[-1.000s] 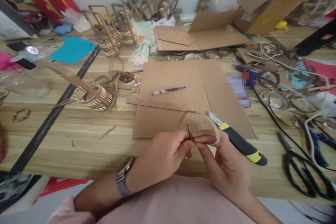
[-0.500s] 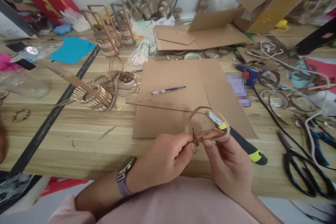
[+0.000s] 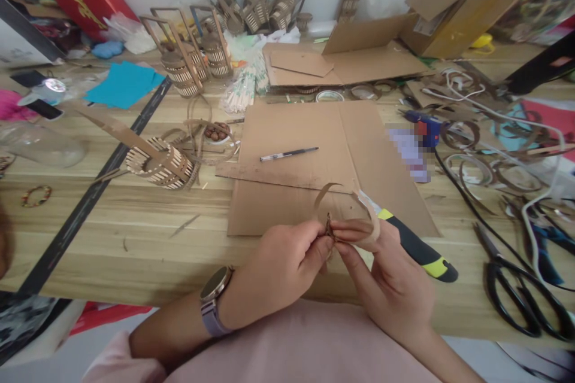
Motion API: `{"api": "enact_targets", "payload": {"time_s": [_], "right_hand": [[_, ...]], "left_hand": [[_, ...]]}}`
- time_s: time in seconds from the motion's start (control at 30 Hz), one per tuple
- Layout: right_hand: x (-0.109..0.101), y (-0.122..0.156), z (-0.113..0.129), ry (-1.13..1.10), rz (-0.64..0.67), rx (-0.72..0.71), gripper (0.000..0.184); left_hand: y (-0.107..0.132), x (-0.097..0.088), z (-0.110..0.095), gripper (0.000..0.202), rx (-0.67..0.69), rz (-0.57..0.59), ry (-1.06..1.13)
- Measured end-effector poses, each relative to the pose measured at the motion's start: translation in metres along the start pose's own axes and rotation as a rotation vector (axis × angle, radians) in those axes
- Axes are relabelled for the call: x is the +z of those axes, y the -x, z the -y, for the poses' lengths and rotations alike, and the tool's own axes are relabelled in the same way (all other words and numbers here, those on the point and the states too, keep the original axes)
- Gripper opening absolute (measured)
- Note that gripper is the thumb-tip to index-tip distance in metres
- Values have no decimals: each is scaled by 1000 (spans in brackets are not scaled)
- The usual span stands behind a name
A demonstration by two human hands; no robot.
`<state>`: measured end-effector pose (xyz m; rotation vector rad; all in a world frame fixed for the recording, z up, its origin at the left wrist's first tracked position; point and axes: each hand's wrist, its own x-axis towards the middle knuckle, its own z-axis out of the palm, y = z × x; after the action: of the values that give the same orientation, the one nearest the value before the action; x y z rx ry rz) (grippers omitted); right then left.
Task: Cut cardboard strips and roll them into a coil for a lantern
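Observation:
My left hand [image 3: 290,257], with a watch [image 3: 216,284] on its wrist, pinches one end of a narrow brown cardboard strip [image 3: 374,216]. The strip curves up and over in a loop. My right hand [image 3: 386,272] is closed on its other part, and the fingertips of both hands almost meet. A small dark, ragged edge of the strip shows between them; the rest of the grip is hidden. Just beyond my right hand a utility knife [image 3: 417,244] lies with its blade on the cardboard sheet [image 3: 291,209]. A pen [image 3: 288,154] rests farther back on that sheet.
A small slatted basket [image 3: 164,167] stands at left near a bowl of brown beads [image 3: 218,131]. On the right are black-handled scissors [image 3: 516,287], a blue glue gun [image 3: 424,127] with its cord, and rolled strips [image 3: 469,170]. Several finished baskets [image 3: 260,9] line the back.
My right fingers have moved slightly left, closer to my left fingertips. The top of the loop is now less visible, and its right side has shifted left.

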<state>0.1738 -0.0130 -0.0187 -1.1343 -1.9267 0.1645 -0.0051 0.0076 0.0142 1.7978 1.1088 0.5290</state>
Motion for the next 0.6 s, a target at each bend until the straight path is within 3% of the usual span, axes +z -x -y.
{"api": "enact_targets", "payload": {"time_s": [0.17,0.43,0.6], "right_hand": [[-1,1,0,44,2,-61,21],[-3,2,3,69,-7,-16,16],[0,8,4,-79,-48,202,10]], "left_hand": [[0,1,-1,23,3,-49,-32],[2,3,-2,27,34,-17,11],[3,1,-3,27,55,5,15]]}}
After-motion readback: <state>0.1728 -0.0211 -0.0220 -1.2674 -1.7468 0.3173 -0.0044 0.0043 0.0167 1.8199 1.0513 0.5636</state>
